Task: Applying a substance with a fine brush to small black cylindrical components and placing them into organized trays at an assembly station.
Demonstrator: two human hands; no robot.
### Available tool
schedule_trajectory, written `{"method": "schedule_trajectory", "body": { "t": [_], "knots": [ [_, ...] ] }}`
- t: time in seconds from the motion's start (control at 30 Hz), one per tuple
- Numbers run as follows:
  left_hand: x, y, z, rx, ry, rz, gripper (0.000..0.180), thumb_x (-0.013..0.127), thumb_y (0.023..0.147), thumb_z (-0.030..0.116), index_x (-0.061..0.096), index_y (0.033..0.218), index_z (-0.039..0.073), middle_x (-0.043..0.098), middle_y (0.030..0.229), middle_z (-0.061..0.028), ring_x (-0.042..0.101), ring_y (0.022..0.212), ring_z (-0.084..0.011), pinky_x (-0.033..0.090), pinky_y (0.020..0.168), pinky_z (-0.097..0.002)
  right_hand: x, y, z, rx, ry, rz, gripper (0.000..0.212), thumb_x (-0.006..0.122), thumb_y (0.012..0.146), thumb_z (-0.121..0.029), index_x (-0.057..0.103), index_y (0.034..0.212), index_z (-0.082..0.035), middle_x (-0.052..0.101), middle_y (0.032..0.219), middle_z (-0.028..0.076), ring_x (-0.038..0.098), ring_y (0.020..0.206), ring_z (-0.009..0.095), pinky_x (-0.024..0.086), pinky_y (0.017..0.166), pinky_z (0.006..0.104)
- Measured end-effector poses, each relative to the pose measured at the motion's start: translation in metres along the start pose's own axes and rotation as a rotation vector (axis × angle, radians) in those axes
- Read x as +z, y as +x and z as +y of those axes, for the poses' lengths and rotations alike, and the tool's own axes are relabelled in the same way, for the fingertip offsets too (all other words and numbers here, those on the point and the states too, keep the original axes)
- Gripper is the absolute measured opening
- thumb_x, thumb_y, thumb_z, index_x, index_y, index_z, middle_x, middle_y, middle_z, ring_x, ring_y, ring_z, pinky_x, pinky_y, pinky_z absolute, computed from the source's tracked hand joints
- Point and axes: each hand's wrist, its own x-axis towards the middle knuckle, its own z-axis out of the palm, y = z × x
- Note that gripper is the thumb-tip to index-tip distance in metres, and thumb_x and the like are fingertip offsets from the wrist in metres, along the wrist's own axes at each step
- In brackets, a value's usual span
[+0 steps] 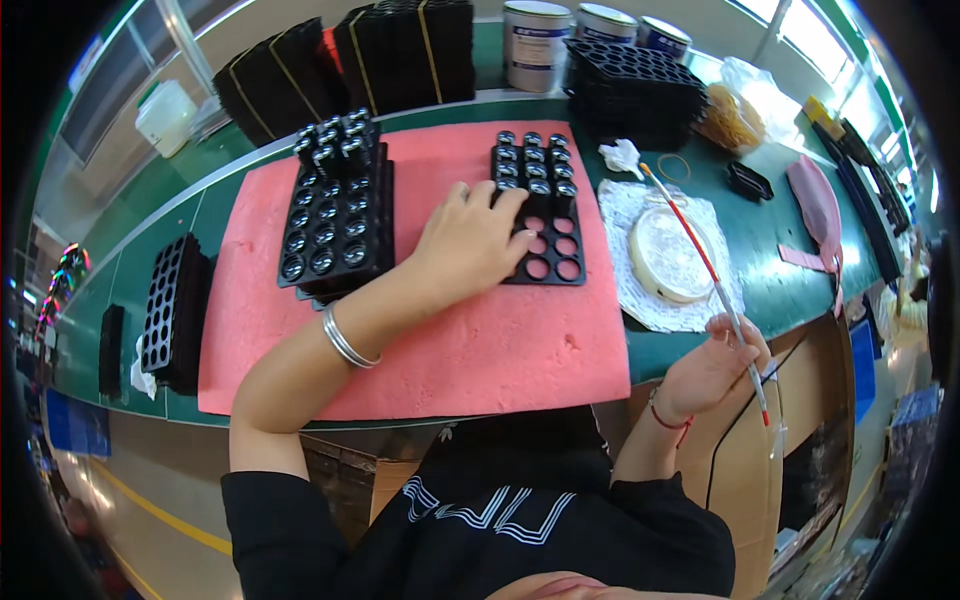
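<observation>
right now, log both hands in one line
left hand: at part-filled black tray | right hand: holding thin stick | pink mat: under tray

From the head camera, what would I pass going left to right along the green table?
Narrow black piece → stack of holed black trays → taller tray stack with shiny round parts → part-filled black tray → round dish → pink cloth.

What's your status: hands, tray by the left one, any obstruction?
Left hand at left side of black tray, grip unclear. Right hand gripping long stick. Tray: shiny parts in far rows, nearer visible holes show pink. Left hand partly blocks tray.
</observation>
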Motion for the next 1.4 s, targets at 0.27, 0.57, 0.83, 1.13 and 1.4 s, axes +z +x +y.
{"method": "schedule_trajectory", "body": {
  "t": [0.27,0.57,0.83,1.13,1.4],
  "knots": [
    [-0.014,-0.013,0.014,0.159,0.033,0.133,0.035,0.059,0.076,0.025,0.05,0.105,0.007,0.049,0.102,-0.0189,0.047,0.091,-0.0331,0.041,0.079,-0.0395,-0.037,0.028,-0.005,-0.124,-0.326,0.023,0.028,0.039,0.092,-0.025,0.051,0.087,0.0,0.054,0.081,0.011,0.05,0.068,0.016,0.04,0.063,0.0269],
    [-0.009,-0.066,0.003,0.136,-0.605,0.028,0.034,0.067,0.067,0.001,0.047,0.094,0.006,0.056,0.089,-0.0074,0.048,0.058,-0.0156,0.042,0.053,-0.0255,-0.052,0.054,-0.009,-0.108,-0.503,-0.159,0.03,0.039,0.092,-0.026,0.051,0.083,0.001,0.052,0.076,0.009,0.048,0.067,0.012,0.037,0.061,0.0233],
    [-0.021,-0.06,-0.002,-0.095,-0.607,-0.241,0.038,0.071,0.065,0.001,0.052,0.097,0.006,0.056,0.085,-0.0015,0.045,0.059,-0.0053,0.035,0.05,-0.0169,-0.049,0.049,0.002,-0.102,-0.5,-0.275,0.03,0.039,0.092,-0.026,0.05,0.081,0.0,0.051,0.075,0.008,0.045,0.063,0.012,0.035,0.059,0.0234],
    [-0.024,-0.058,-0.009,-0.142,-0.691,-0.2,0.035,0.072,0.063,0.007,0.056,0.094,0.007,0.058,0.083,-0.0036,0.055,0.063,-0.011,0.043,0.054,-0.0213,-0.058,0.038,0.008,0.23,0.3,0.228,0.025,0.039,0.092,-0.021,0.049,0.082,-0.001,0.05,0.074,0.009,0.045,0.068,0.014,0.035,0.061,0.0236],
    [-0.03,-0.059,-0.021,-0.363,-1.153,-0.252,0.03,0.074,0.065,0.008,0.056,0.089,0.002,0.06,0.082,-0.0019,0.054,0.071,-0.0049,0.042,0.06,-0.0178,-0.017,0.003,0.002,0.368,0.72,-0.139,0.02,0.044,0.09,-0.017,0.053,0.097,0.0,0.054,0.086,0.006,0.046,0.075,0.013,0.039,0.073,0.0236]
  ]
}}
